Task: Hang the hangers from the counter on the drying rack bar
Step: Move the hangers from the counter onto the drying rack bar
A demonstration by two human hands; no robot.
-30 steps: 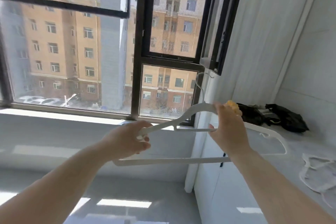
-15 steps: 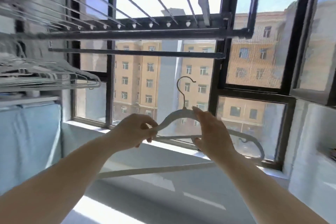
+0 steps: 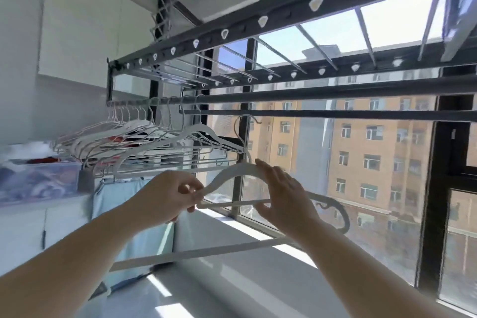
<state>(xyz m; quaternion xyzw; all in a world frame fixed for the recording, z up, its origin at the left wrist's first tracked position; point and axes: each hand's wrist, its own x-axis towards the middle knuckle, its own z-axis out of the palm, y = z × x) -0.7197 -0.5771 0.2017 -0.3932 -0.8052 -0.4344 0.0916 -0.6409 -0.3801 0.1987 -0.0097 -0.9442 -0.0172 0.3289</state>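
Hanger (image 3: 206, 252): white, held in mid-air at centre frame, below the rack (image 3: 289, 14). It is not on the bar (image 3: 322, 94). Its hook rises toward 12 o'clock, and the tip sits just under the thin rail (image 3: 335, 114), which runs below the bar. Contact with that rail cannot be confirmed. The lower crossbar slopes down toward 8 o'clock, across the left forearm.

Left hand (image 3: 170, 196): at 9 o'clock of the hanger's neck. The fingers are curled, and thumb and fingertips pinch the left shoulder near its lower end.

Right hand (image 3: 286, 196): at 3 o'clock of the neck. The fingers are loosely spread over the right shoulder, with the forefinger lying along its top. The thumb is hooked under the inner crossbar, so the hanger is held between them.

Hung hangers (image 3: 154, 142): a crowded row of white ones on the bar's far-left stretch, at 10 o'clock of the hands. The nearest hangs just beside the held hook.

Surroundings: the window (image 3: 374, 162) fills 3 o'clock. A clear box (image 3: 38, 181) stands at 9 o'clock. A pale blue cloth (image 3: 124, 214) hangs below the row.
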